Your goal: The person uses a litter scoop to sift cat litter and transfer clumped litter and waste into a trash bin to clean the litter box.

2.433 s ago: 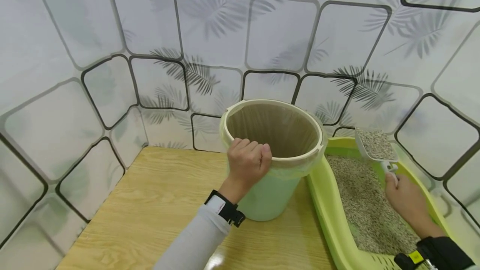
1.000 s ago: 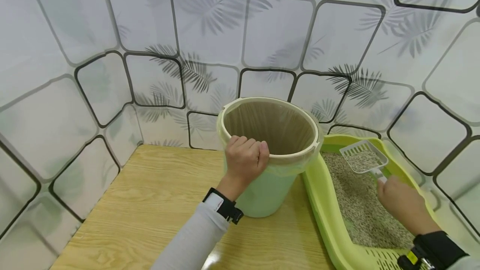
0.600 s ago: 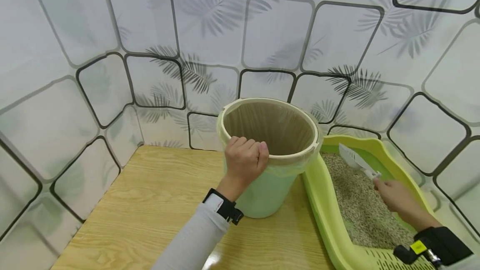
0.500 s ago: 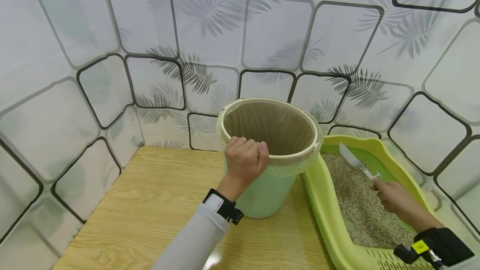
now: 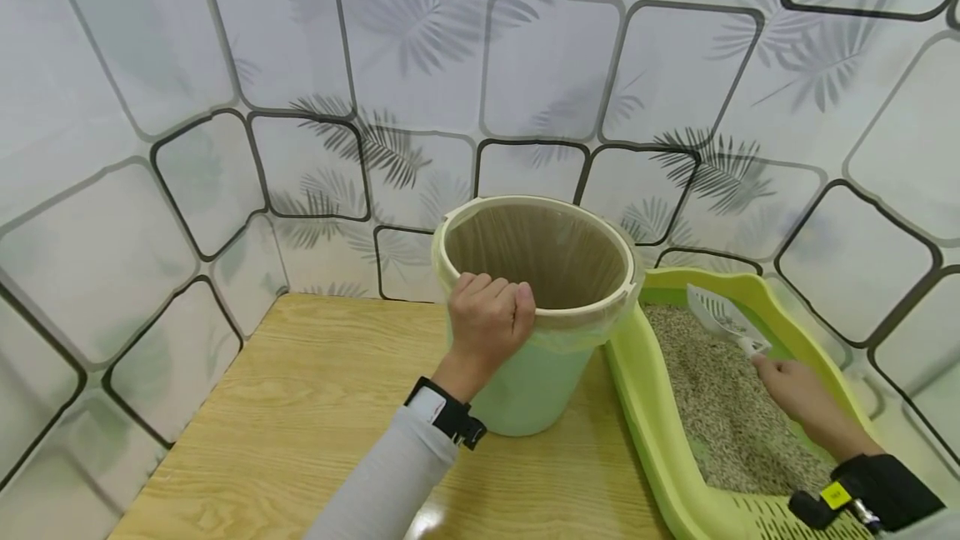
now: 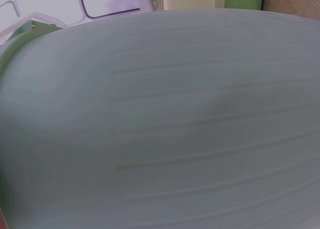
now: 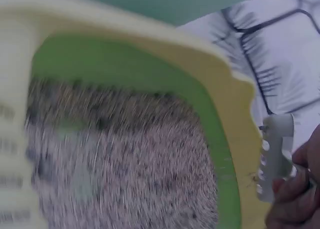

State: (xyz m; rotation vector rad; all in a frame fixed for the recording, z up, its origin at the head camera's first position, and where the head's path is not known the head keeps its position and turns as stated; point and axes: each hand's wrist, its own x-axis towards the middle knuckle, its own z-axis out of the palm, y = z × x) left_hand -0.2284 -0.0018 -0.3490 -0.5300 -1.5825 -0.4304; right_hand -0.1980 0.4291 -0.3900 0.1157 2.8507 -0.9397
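In the head view my left hand (image 5: 491, 319) grips the cream rim of a pale green trash bin (image 5: 525, 394) lined with a thin, see-through bag. The bin's ribbed outer wall (image 6: 175, 114) fills most of the left wrist view. My right hand (image 5: 810, 402) holds a light grey slotted litter scoop (image 5: 722, 315) by its handle, its head tilted above the back of a lime-green litter box (image 5: 647, 415). Slots show in the scoop, and no heap of litter shows on it. Grainy grey-brown litter (image 5: 720, 407) covers much of the box floor.
Bin and box stand side by side on a wood-grain tabletop (image 5: 315, 407). A patterned curtain-like sheet (image 5: 420, 48) rises behind and to the left. A perforated ledge (image 5: 772, 517) forms the near end of the litter box.
The scoop, heaped with litter at first, has come left and down over the box, turned on edge, emptied, and partly tilted back. My left hand has stayed on the bin's rim.
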